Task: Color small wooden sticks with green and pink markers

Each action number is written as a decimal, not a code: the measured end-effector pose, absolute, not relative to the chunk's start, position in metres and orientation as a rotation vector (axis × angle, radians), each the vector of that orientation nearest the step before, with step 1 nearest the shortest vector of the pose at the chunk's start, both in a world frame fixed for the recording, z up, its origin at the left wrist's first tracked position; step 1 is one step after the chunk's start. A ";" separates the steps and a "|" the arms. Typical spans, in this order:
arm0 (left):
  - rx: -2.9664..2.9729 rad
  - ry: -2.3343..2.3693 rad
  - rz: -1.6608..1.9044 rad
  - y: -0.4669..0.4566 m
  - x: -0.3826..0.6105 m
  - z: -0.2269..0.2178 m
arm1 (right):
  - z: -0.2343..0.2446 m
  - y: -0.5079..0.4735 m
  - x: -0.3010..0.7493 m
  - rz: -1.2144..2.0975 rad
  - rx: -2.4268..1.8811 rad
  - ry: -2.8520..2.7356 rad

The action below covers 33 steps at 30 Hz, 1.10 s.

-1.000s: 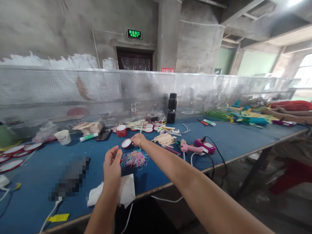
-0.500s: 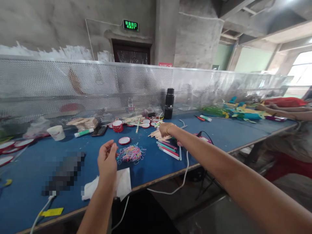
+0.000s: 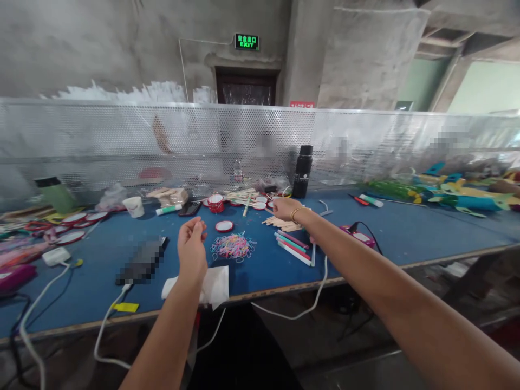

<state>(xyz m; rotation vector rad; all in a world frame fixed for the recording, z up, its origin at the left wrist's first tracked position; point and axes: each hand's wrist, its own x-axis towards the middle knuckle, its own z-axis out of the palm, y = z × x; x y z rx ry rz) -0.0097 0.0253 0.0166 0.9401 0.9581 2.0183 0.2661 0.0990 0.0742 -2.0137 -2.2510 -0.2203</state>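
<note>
My left hand (image 3: 190, 245) hovers above the blue table (image 3: 97, 271), thumb and fingertips pinched together; what they pinch is too small to make out. Just to its right lies a heap of small coloured rubber bands (image 3: 232, 247), and beyond that a red-rimmed white disc (image 3: 224, 226). My right hand (image 3: 284, 208), with a gold bracelet on the wrist, reaches over a pile of flat wooden sticks (image 3: 279, 222). Its fingers curl away from me and are mostly hidden. Several coloured rods (image 3: 293, 247) lie beside my right forearm.
A white tissue (image 3: 213, 286) sits near the table's front edge, next to a blurred dark object (image 3: 142, 262) with a cable. A pink glue gun (image 3: 359, 237), black bottle (image 3: 303, 171), paper cup (image 3: 133, 206) and more red-rimmed discs (image 3: 77, 219) lie about. A perforated metal screen (image 3: 122, 141) closes the back.
My right hand left the red-rimmed disc and moved right to the wooden sticks. My left hand stayed raised and pinched. The view swung to the left.
</note>
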 end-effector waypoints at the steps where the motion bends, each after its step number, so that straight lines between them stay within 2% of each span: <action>1: 0.988 0.952 1.990 0.024 -0.010 0.021 | 0.080 0.095 0.262 -0.169 -1.915 -2.247; 4: 1.221 0.987 1.768 0.020 -0.008 0.032 | 0.082 0.077 0.238 0.065 -1.583 -2.193; 7: 1.430 1.019 1.456 0.015 -0.008 0.037 | 0.064 0.058 0.199 0.752 -0.946 -1.907; 9: 1.527 1.048 1.335 0.014 -0.012 0.035 | 0.053 0.048 0.175 0.897 -0.817 -1.834; 11: 1.620 1.114 1.339 0.015 -0.022 0.028 | 0.047 0.042 0.162 0.842 -0.791 -1.842; 15: 1.669 1.415 1.652 0.020 -0.049 0.015 | 0.051 0.039 0.167 0.363 -0.887 -1.833; 17: 1.682 1.488 1.695 0.020 -0.055 0.013 | 0.052 0.040 0.172 0.266 -0.923 -1.782; 24: 2.004 1.325 1.239 0.020 -0.030 0.016 | 0.023 0.047 0.144 0.518 -0.794 -1.681; 33: 1.961 1.464 1.228 0.025 -0.030 0.002 | 0.004 0.051 0.133 0.517 -0.846 -1.678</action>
